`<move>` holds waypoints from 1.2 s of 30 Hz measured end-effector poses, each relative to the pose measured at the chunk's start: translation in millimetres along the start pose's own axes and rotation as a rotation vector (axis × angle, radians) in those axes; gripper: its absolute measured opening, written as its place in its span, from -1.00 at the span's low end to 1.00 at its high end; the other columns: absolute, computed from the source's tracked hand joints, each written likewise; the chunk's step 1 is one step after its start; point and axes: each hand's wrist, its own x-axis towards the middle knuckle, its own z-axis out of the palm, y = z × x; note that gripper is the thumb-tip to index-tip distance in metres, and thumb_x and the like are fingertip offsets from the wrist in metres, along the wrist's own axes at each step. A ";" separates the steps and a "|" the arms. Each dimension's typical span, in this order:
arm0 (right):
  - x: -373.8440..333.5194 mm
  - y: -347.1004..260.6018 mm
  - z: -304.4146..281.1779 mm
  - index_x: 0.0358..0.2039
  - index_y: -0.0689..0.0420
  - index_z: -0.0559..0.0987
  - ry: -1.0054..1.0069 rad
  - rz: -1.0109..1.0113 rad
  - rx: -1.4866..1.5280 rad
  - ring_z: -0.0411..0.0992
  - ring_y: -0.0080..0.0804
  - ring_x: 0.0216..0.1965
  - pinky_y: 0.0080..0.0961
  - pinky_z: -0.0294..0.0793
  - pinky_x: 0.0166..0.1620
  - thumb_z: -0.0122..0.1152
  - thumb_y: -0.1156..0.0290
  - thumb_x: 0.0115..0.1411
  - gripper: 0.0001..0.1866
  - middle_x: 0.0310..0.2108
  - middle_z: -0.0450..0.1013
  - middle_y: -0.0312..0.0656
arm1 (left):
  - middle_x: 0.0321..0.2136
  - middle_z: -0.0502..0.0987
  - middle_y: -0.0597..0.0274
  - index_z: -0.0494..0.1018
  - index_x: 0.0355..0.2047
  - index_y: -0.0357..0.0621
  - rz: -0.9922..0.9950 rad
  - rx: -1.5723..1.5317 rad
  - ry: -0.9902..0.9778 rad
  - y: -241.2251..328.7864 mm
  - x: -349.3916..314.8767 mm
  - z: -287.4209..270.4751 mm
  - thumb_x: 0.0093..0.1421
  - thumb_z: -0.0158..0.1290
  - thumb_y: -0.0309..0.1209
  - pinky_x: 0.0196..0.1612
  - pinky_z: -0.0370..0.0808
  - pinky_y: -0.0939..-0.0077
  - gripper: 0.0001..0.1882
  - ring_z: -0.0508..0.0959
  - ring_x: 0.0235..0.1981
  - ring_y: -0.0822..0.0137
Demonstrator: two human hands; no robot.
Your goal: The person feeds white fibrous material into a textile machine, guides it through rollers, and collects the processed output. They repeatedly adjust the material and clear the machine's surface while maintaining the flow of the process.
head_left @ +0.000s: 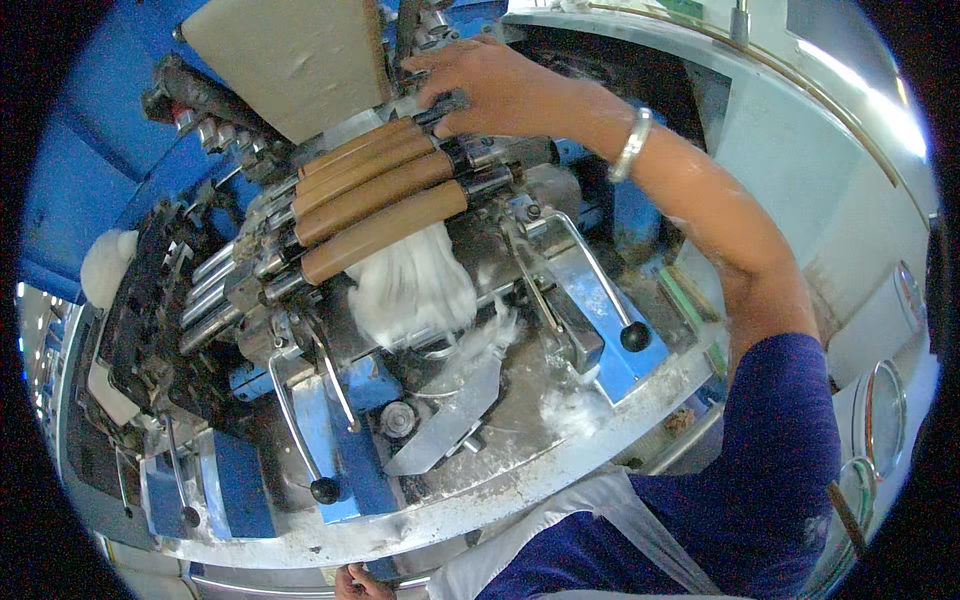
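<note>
My right hand (480, 88), with a silver bracelet (632, 145) on the wrist, reaches across to the far side of the machine. Its thumb and fingers close around the dark end of the farthest brown roller (362, 150). More brown-covered rollers (385, 232) lie side by side just nearer, on metal shafts. Loose white fibre (415, 290) hangs out from under the nearest one. At the lower edge, below the machine's front rim, my left hand (362, 583) shows only in part. Its fingers are curled, and whatever they hold is hidden.
Two bent metal levers with black knobs (324, 490) (635, 337) stand on blue blocks at the front. A raised beige cover (290, 65) rises behind the rollers. A slanted metal plate (450, 420) sits among fibre scraps. The pale front rim (480, 515) curves before me.
</note>
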 end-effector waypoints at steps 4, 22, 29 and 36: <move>-21.4 -19.4 -9.3 -0.32 0.03 0.61 -0.287 -0.058 -0.175 0.01 -0.16 0.34 0.19 -0.09 0.29 0.37 0.16 -0.05 -0.69 0.25 0.21 -0.15 | -0.55 0.51 0.13 0.45 -0.20 -0.18 0.228 0.231 0.130 19.8 -17.3 10.2 0.26 0.02 -0.06 -0.47 0.48 0.42 -0.60 0.51 -0.52 0.27; -15.1 -28.2 -2.5 -0.29 0.06 0.63 -0.368 -0.091 -0.290 -0.04 -0.27 0.36 0.18 -0.18 0.31 0.35 0.16 -0.06 -0.66 0.21 0.27 -0.18 | -0.59 0.54 0.08 0.52 -0.28 -0.31 0.245 0.241 0.194 80.8 -33.6 27.1 0.25 0.05 -0.12 -0.51 0.40 0.49 -0.59 0.44 -0.60 0.38; -2.5 -27.2 18.7 -0.24 0.06 0.64 -0.567 -0.058 -0.342 0.18 -0.21 0.25 0.19 0.01 0.23 0.35 0.15 -0.07 -0.62 0.13 0.37 -0.20 | -0.62 0.55 0.10 0.53 -0.32 -0.32 0.356 0.302 0.233 70.1 -32.1 22.8 0.26 0.04 -0.12 -0.52 0.42 0.51 -0.59 0.47 -0.60 0.37; 14.6 -20.4 -29.7 -0.31 0.13 0.64 -0.095 0.057 -0.185 0.48 -0.19 -0.07 -0.24 0.46 -0.02 0.24 0.23 0.09 -0.74 -0.02 0.49 -0.17 | -0.64 0.35 0.02 0.35 -0.50 -0.26 0.579 0.246 0.431 55.4 -13.0 33.7 0.23 0.02 -0.19 -0.54 0.22 0.32 -0.64 0.33 -0.62 0.17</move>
